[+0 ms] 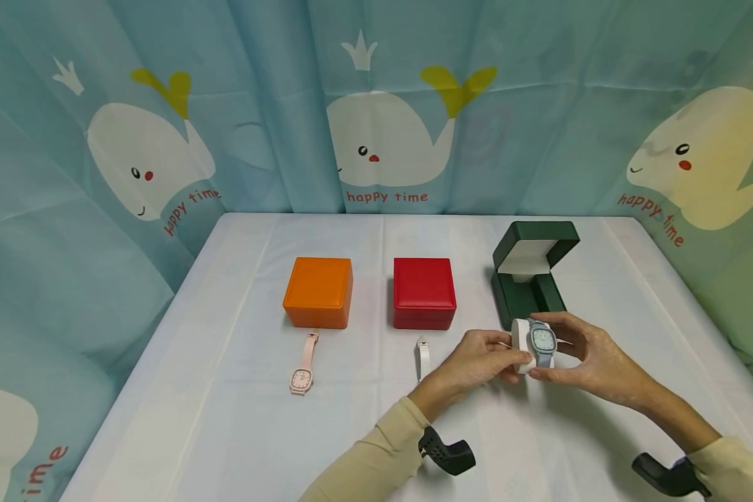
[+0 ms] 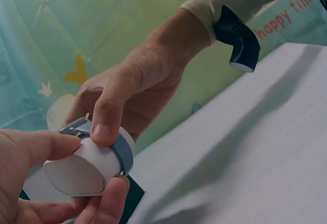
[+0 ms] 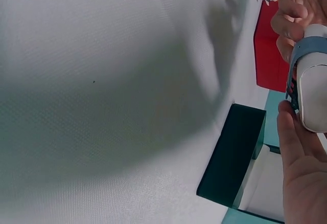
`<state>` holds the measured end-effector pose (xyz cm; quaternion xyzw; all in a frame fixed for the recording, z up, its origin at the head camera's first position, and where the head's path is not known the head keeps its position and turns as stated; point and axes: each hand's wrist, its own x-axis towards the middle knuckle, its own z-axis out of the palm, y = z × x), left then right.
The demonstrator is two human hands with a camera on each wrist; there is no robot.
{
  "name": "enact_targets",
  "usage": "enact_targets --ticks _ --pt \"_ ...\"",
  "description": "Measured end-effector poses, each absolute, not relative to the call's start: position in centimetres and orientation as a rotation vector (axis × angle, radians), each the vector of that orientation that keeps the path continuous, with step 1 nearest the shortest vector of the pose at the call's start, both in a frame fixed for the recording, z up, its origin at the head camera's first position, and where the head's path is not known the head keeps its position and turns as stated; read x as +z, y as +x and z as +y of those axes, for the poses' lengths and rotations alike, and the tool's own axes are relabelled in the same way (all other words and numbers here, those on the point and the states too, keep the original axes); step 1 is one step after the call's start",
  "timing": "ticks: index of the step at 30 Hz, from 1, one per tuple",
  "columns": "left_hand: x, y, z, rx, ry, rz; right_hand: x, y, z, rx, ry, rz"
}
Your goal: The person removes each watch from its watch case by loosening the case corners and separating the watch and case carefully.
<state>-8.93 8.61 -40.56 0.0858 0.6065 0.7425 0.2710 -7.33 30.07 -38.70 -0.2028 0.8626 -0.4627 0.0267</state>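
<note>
A square-faced watch [image 1: 544, 339] with a light blue strap is wrapped around a white watch pillow [image 1: 520, 341], held up in front of the open green box [image 1: 514, 296]. My left hand [image 1: 482, 359] grips the pillow's left end; in the left wrist view its thumb lies by the strap's buckle. From the other side my right hand [image 1: 592, 357] holds the watch and pillow between thumb and fingers. The blue strap [image 3: 309, 46] circles the pillow in the right wrist view. Fingers hide part of the strap.
A closed orange box [image 1: 318, 289] stands left, a pink-strapped watch [image 1: 302, 376] in front of it. Mid-table is a closed red box [image 1: 423, 293], with a white watch strap [image 1: 423, 357] partly behind my left hand. A whale-print curtain [image 1: 276, 125] backs the white table [image 1: 238, 418].
</note>
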Motion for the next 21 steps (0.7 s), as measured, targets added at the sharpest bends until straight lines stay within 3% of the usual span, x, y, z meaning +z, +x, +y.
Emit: enact_targets --ticks 21 --pt "-40.40 -8.66 8.57 1.956 0.214 1.707 -39.06 -7.23 30.15 -1.405 -0.628 2.704"
